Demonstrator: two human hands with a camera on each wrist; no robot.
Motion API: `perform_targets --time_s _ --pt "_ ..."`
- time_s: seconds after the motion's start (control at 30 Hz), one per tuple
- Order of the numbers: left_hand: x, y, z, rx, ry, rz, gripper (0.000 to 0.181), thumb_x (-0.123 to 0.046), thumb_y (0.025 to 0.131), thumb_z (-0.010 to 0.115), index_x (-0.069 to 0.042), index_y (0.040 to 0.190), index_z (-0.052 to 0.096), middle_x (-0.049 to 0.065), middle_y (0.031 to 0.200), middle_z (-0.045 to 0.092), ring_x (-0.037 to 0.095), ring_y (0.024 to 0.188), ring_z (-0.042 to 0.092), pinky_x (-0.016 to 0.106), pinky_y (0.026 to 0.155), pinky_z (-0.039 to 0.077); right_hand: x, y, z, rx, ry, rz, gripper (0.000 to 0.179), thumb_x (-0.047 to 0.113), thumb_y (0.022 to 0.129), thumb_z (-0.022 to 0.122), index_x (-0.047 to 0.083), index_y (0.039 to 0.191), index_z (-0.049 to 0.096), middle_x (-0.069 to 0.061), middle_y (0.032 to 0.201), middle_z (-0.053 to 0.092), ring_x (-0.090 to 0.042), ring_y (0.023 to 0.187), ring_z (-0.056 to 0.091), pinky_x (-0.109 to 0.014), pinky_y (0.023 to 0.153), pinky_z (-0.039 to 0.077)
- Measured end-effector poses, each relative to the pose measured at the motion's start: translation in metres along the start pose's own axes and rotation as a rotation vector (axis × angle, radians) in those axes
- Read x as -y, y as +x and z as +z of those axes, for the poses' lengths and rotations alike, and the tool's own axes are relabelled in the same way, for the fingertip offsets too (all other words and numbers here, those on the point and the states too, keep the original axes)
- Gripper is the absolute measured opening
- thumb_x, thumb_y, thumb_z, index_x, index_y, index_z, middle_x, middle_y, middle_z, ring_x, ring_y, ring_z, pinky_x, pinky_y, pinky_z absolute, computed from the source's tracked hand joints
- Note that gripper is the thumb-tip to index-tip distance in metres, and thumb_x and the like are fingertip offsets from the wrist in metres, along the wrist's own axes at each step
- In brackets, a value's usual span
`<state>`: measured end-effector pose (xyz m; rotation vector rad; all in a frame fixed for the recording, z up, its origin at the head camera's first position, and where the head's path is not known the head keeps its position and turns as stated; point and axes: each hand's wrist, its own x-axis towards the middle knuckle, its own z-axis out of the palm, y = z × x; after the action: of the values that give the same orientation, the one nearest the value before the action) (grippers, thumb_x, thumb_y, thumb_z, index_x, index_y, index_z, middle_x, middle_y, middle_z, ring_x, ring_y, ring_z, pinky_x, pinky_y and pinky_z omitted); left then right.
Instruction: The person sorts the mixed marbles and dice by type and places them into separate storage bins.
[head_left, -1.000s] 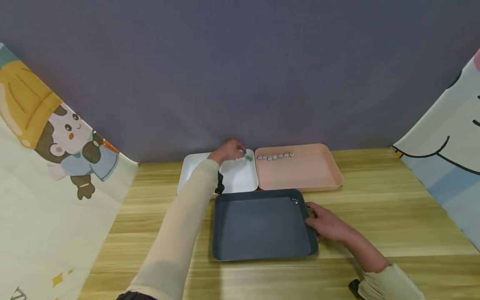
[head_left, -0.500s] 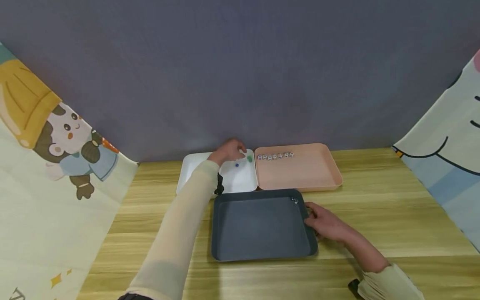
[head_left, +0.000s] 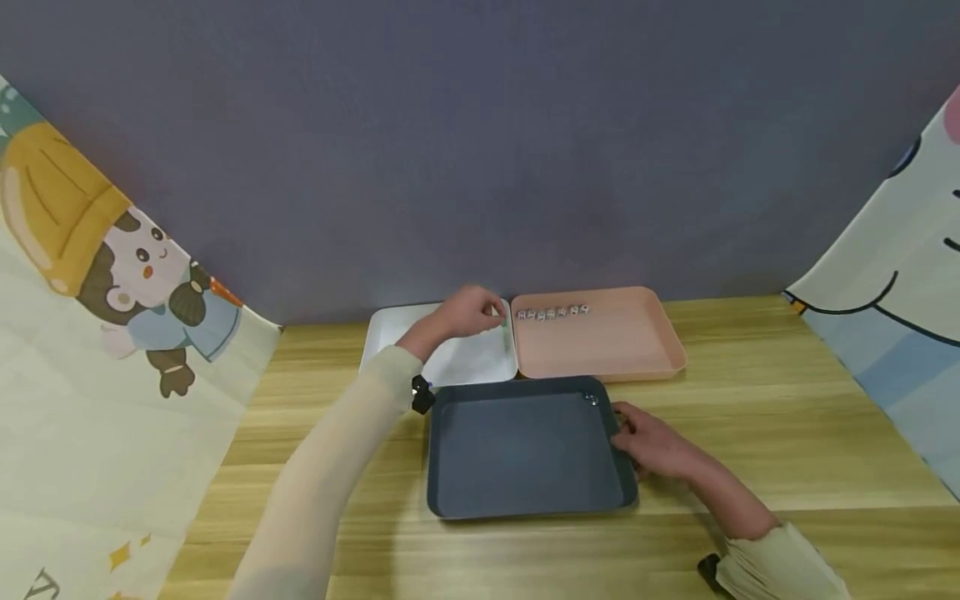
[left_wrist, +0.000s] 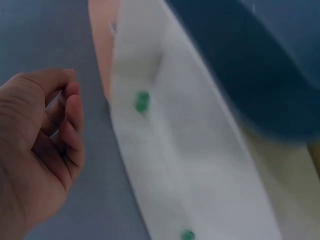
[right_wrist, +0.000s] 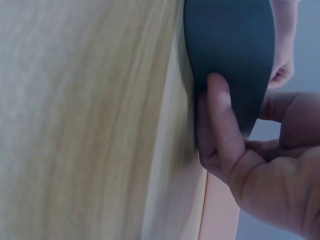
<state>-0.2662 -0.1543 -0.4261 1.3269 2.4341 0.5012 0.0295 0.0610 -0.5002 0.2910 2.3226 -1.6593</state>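
My left hand [head_left: 468, 312] hovers over the right end of the white tray [head_left: 457, 362]. Its fingers are curled, with the thumb tip against the fingertips and no object visible between them in the left wrist view. A small green bead-like piece [left_wrist: 142, 101] lies in that tray, and another green piece [left_wrist: 188, 235] is near the lower edge of the same view. My right hand [head_left: 651, 442] grips the right rim of the dark grey tray [head_left: 532, 508], fingers against its outer wall. Small clear pieces [head_left: 591, 399] sit in its far right corner.
Beside the white tray stands a pink tray [head_left: 600, 354], holding a row of several small dice-like cubes [head_left: 551, 313] along its far left side. All the trays rest on a wooden table [head_left: 750, 433]. A grey wall covering [head_left: 480, 150] rises right behind them.
A blue piece left my left hand's fingers and lay in the white tray half a second ago. The left hand has since shifted slightly right, its forearm swinging left. The right hand stays put.
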Motion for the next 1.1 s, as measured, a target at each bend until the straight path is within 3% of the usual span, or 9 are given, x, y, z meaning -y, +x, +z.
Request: perform_targets --time_s 0.27,0.5,0.8,1.1 --pt "-0.052 -0.022 0.015 0.130 0.091 0.135 0.022 -0.023 0.099 0.059 -0.013 0.114 0.072 -0.004 0.094 0.068 0.006 0.073 0.060 0.027 0.072 0.050 0.003 0.008 0.001 0.026 0.011 0.016 0.056 0.007 0.096 0.048 -0.003 0.148 0.029 -0.018 0.094 0.052 -0.027 0.068 0.056 -0.043 0.055 0.053" --pt "-0.096 -0.016 0.041 0.173 0.208 0.188 0.019 -0.027 0.096 0.063 -0.020 0.110 0.073 -0.013 0.088 0.063 0.004 0.073 0.058 0.025 0.066 0.047 0.001 0.014 -0.003 0.038 0.040 0.027 0.056 0.008 0.098 0.046 -0.005 0.148 0.026 -0.020 0.097 0.051 -0.030 0.075 0.059 -0.045 0.057 0.053" --pt "-0.114 -0.001 0.083 0.110 0.228 0.147 0.014 -0.026 0.092 0.068 -0.022 0.103 0.075 -0.013 0.091 0.067 0.000 0.072 0.057 0.022 0.064 0.047 -0.002 0.017 -0.004 0.042 0.049 0.064 0.056 0.009 0.096 0.047 -0.004 0.147 0.027 -0.020 0.098 0.052 -0.029 0.077 0.059 -0.045 0.058 0.054" --pt "-0.113 0.003 0.117 0.057 0.242 0.053 0.017 -0.027 0.090 0.070 -0.022 0.106 0.075 -0.010 0.092 0.069 0.002 0.064 0.055 0.021 0.058 0.046 -0.001 0.015 -0.008 0.098 0.094 0.016 0.050 0.012 0.100 0.046 -0.006 0.145 0.030 -0.021 0.099 0.054 -0.030 0.080 0.061 -0.046 0.063 0.054"
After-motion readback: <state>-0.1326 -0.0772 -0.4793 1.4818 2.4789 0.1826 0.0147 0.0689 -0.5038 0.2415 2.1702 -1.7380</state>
